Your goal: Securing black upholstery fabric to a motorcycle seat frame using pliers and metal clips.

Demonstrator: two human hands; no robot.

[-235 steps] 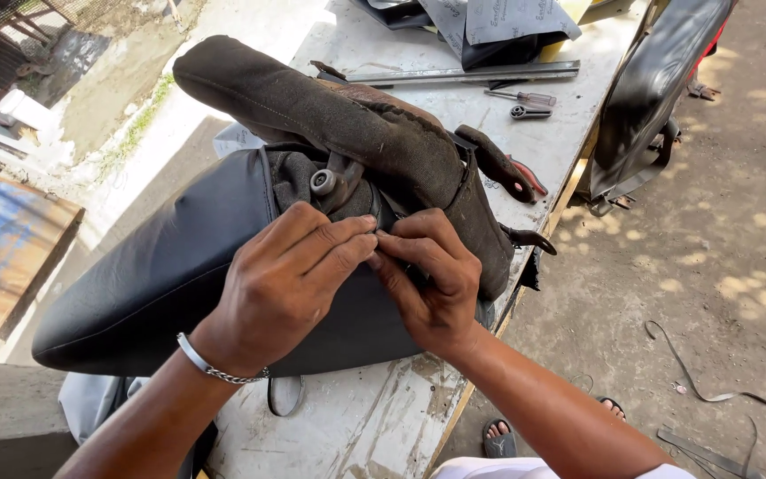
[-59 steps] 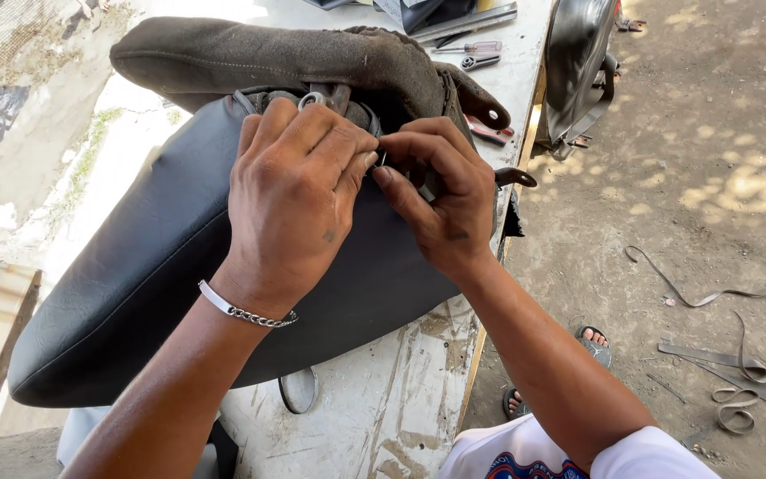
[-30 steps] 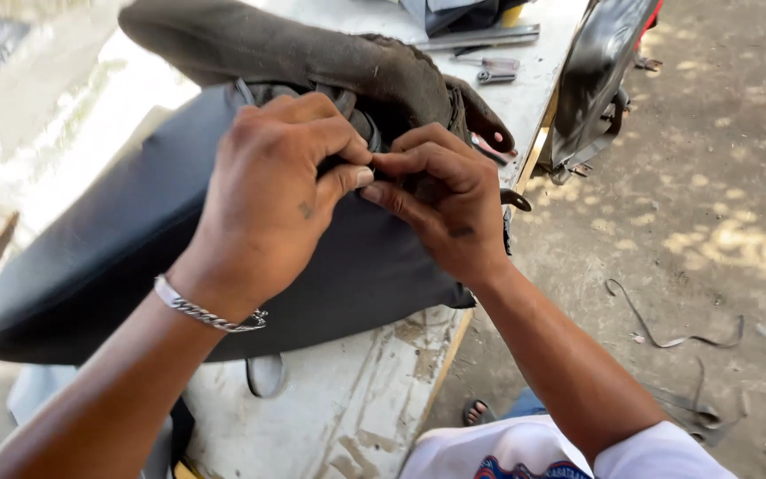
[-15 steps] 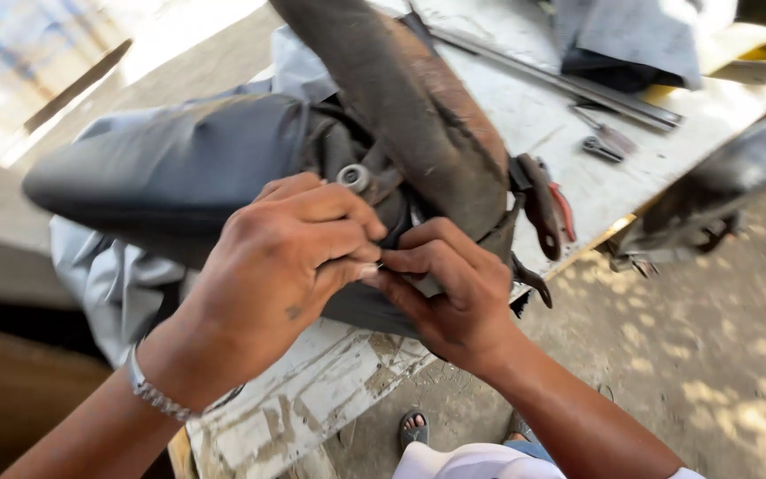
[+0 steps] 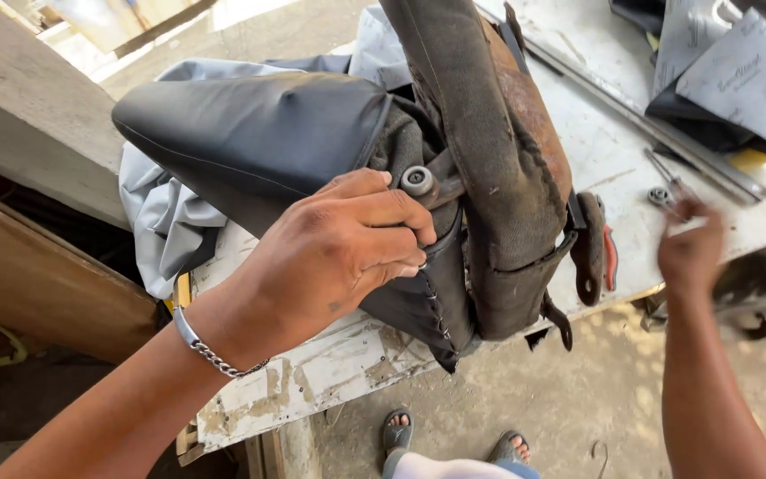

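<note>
Black vinyl motorcycle seat (image 5: 250, 133) on the worn white workbench (image 5: 312, 390), long axis running away leftward; my left hand (image 5: 339, 253) clamps its stapled cover edge. My right hand (image 5: 691, 253), blurred, reaches rightward toward small metal pliers (image 5: 667, 186), fingers possibly closing, unclear.

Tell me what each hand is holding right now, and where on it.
Left hand grips the stitched edge of the black seat cover at the seat's underside. Right hand is blurred over the workbench; any hold cannot be told.
</note>
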